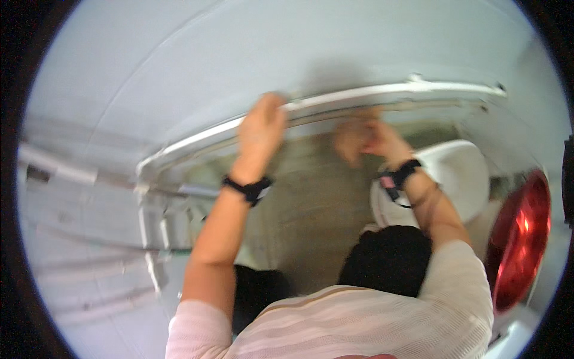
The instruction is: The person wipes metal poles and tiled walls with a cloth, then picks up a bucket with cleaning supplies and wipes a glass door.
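A long white pipe [354,95] runs along the pale wall in front of me. My left hand [262,128] is curled over this pipe left of its middle, its fingertips partly hidden. Below the pipe and to the right is my right hand [386,142], blurred by motion. Its fingers are around a soft-looking brownish thing [349,139], perhaps a cloth, too blurred to name surely. A second, thinner, dull pipe [314,117] lies just under the white one, close behind the right hand. Each wrist wears a black band.
A white bowl-shaped fixture [464,172], perhaps a toilet, stands right of my right forearm. Farther right, a shiny red basin [520,244] leans on its side near the wall. More pipes [67,166] and a glass-like shelf edge [175,252] line the left wall. Brownish floor [314,215] lies below.
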The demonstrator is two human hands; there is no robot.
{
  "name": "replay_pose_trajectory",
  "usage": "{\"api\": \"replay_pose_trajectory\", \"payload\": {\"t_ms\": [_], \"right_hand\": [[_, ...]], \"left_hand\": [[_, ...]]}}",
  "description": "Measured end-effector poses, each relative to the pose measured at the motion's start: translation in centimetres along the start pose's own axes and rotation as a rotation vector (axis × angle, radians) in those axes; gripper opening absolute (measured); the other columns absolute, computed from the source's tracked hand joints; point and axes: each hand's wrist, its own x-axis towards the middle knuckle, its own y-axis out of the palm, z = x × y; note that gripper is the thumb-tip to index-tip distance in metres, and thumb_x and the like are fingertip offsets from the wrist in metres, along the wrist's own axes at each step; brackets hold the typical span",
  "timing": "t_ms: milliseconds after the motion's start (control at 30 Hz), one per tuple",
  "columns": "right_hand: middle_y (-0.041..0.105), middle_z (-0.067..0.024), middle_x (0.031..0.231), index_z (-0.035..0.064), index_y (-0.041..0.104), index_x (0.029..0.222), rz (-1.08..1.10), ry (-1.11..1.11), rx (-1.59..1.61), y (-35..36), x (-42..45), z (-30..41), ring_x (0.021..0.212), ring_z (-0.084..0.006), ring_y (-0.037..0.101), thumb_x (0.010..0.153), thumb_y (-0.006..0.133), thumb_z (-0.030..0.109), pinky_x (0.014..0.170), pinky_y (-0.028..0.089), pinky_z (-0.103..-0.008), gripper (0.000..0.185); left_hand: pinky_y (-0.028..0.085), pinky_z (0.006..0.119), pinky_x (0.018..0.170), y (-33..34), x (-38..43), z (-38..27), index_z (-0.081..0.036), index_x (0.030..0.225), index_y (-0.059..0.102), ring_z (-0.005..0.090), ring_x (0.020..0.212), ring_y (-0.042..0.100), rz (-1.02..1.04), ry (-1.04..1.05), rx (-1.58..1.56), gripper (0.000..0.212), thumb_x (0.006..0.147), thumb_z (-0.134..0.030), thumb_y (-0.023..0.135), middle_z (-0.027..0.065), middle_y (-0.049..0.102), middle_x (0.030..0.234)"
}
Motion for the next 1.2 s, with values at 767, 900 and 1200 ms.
{"api": "replay_pose_trajectory", "payload": {"t_ms": [767,900,1200], "right_hand": [[0.059,-0.0119,0.079,-0.0006,0.054,0.086,-1.016,-1.39,0.409,-9.9,-9.4,15.3,0.061,-0.0211,0.055,0.086,0.04,0.008,0.051,0.045,-0.0299,0.017],[0.06,-0.0108,0.083,-0.0003,0.056,0.093,-1.106,-1.744,0.201,-2.4,-14.3,18.6,0.067,-0.0179,0.056,0.084,0.043,0.002,0.053,0.045,-0.0301,0.016],[0.063,-0.0081,0.097,0.0024,0.057,0.113,-0.417,-1.543,-1.642,8.6,-11.1,11.1,0.094,-0.0165,0.056,0.077,0.057,0.009,0.081,0.045,-0.0303,0.036]], "left_hand": [[0.044,0.029,0.078,-1.7,3.2,2.3,-0.002,0.098,0.055,0.0186,0.085,0.056,-0.048,-0.012,-0.038,0.016,0.085,-0.01,0.059,0.0093,0.057,0.094],[0.044,0.03,0.079,-2.0,2.6,2.6,-0.002,0.1,0.055,0.0187,0.088,0.055,-0.059,-0.014,-0.014,0.018,0.085,-0.011,0.059,0.0091,0.056,0.097],[0.042,0.033,0.085,-2.1,-0.1,1.5,-0.005,0.108,0.056,0.0197,0.099,0.053,0.027,-0.08,-0.237,0.024,0.084,-0.009,0.058,0.0076,0.055,0.105]]}}
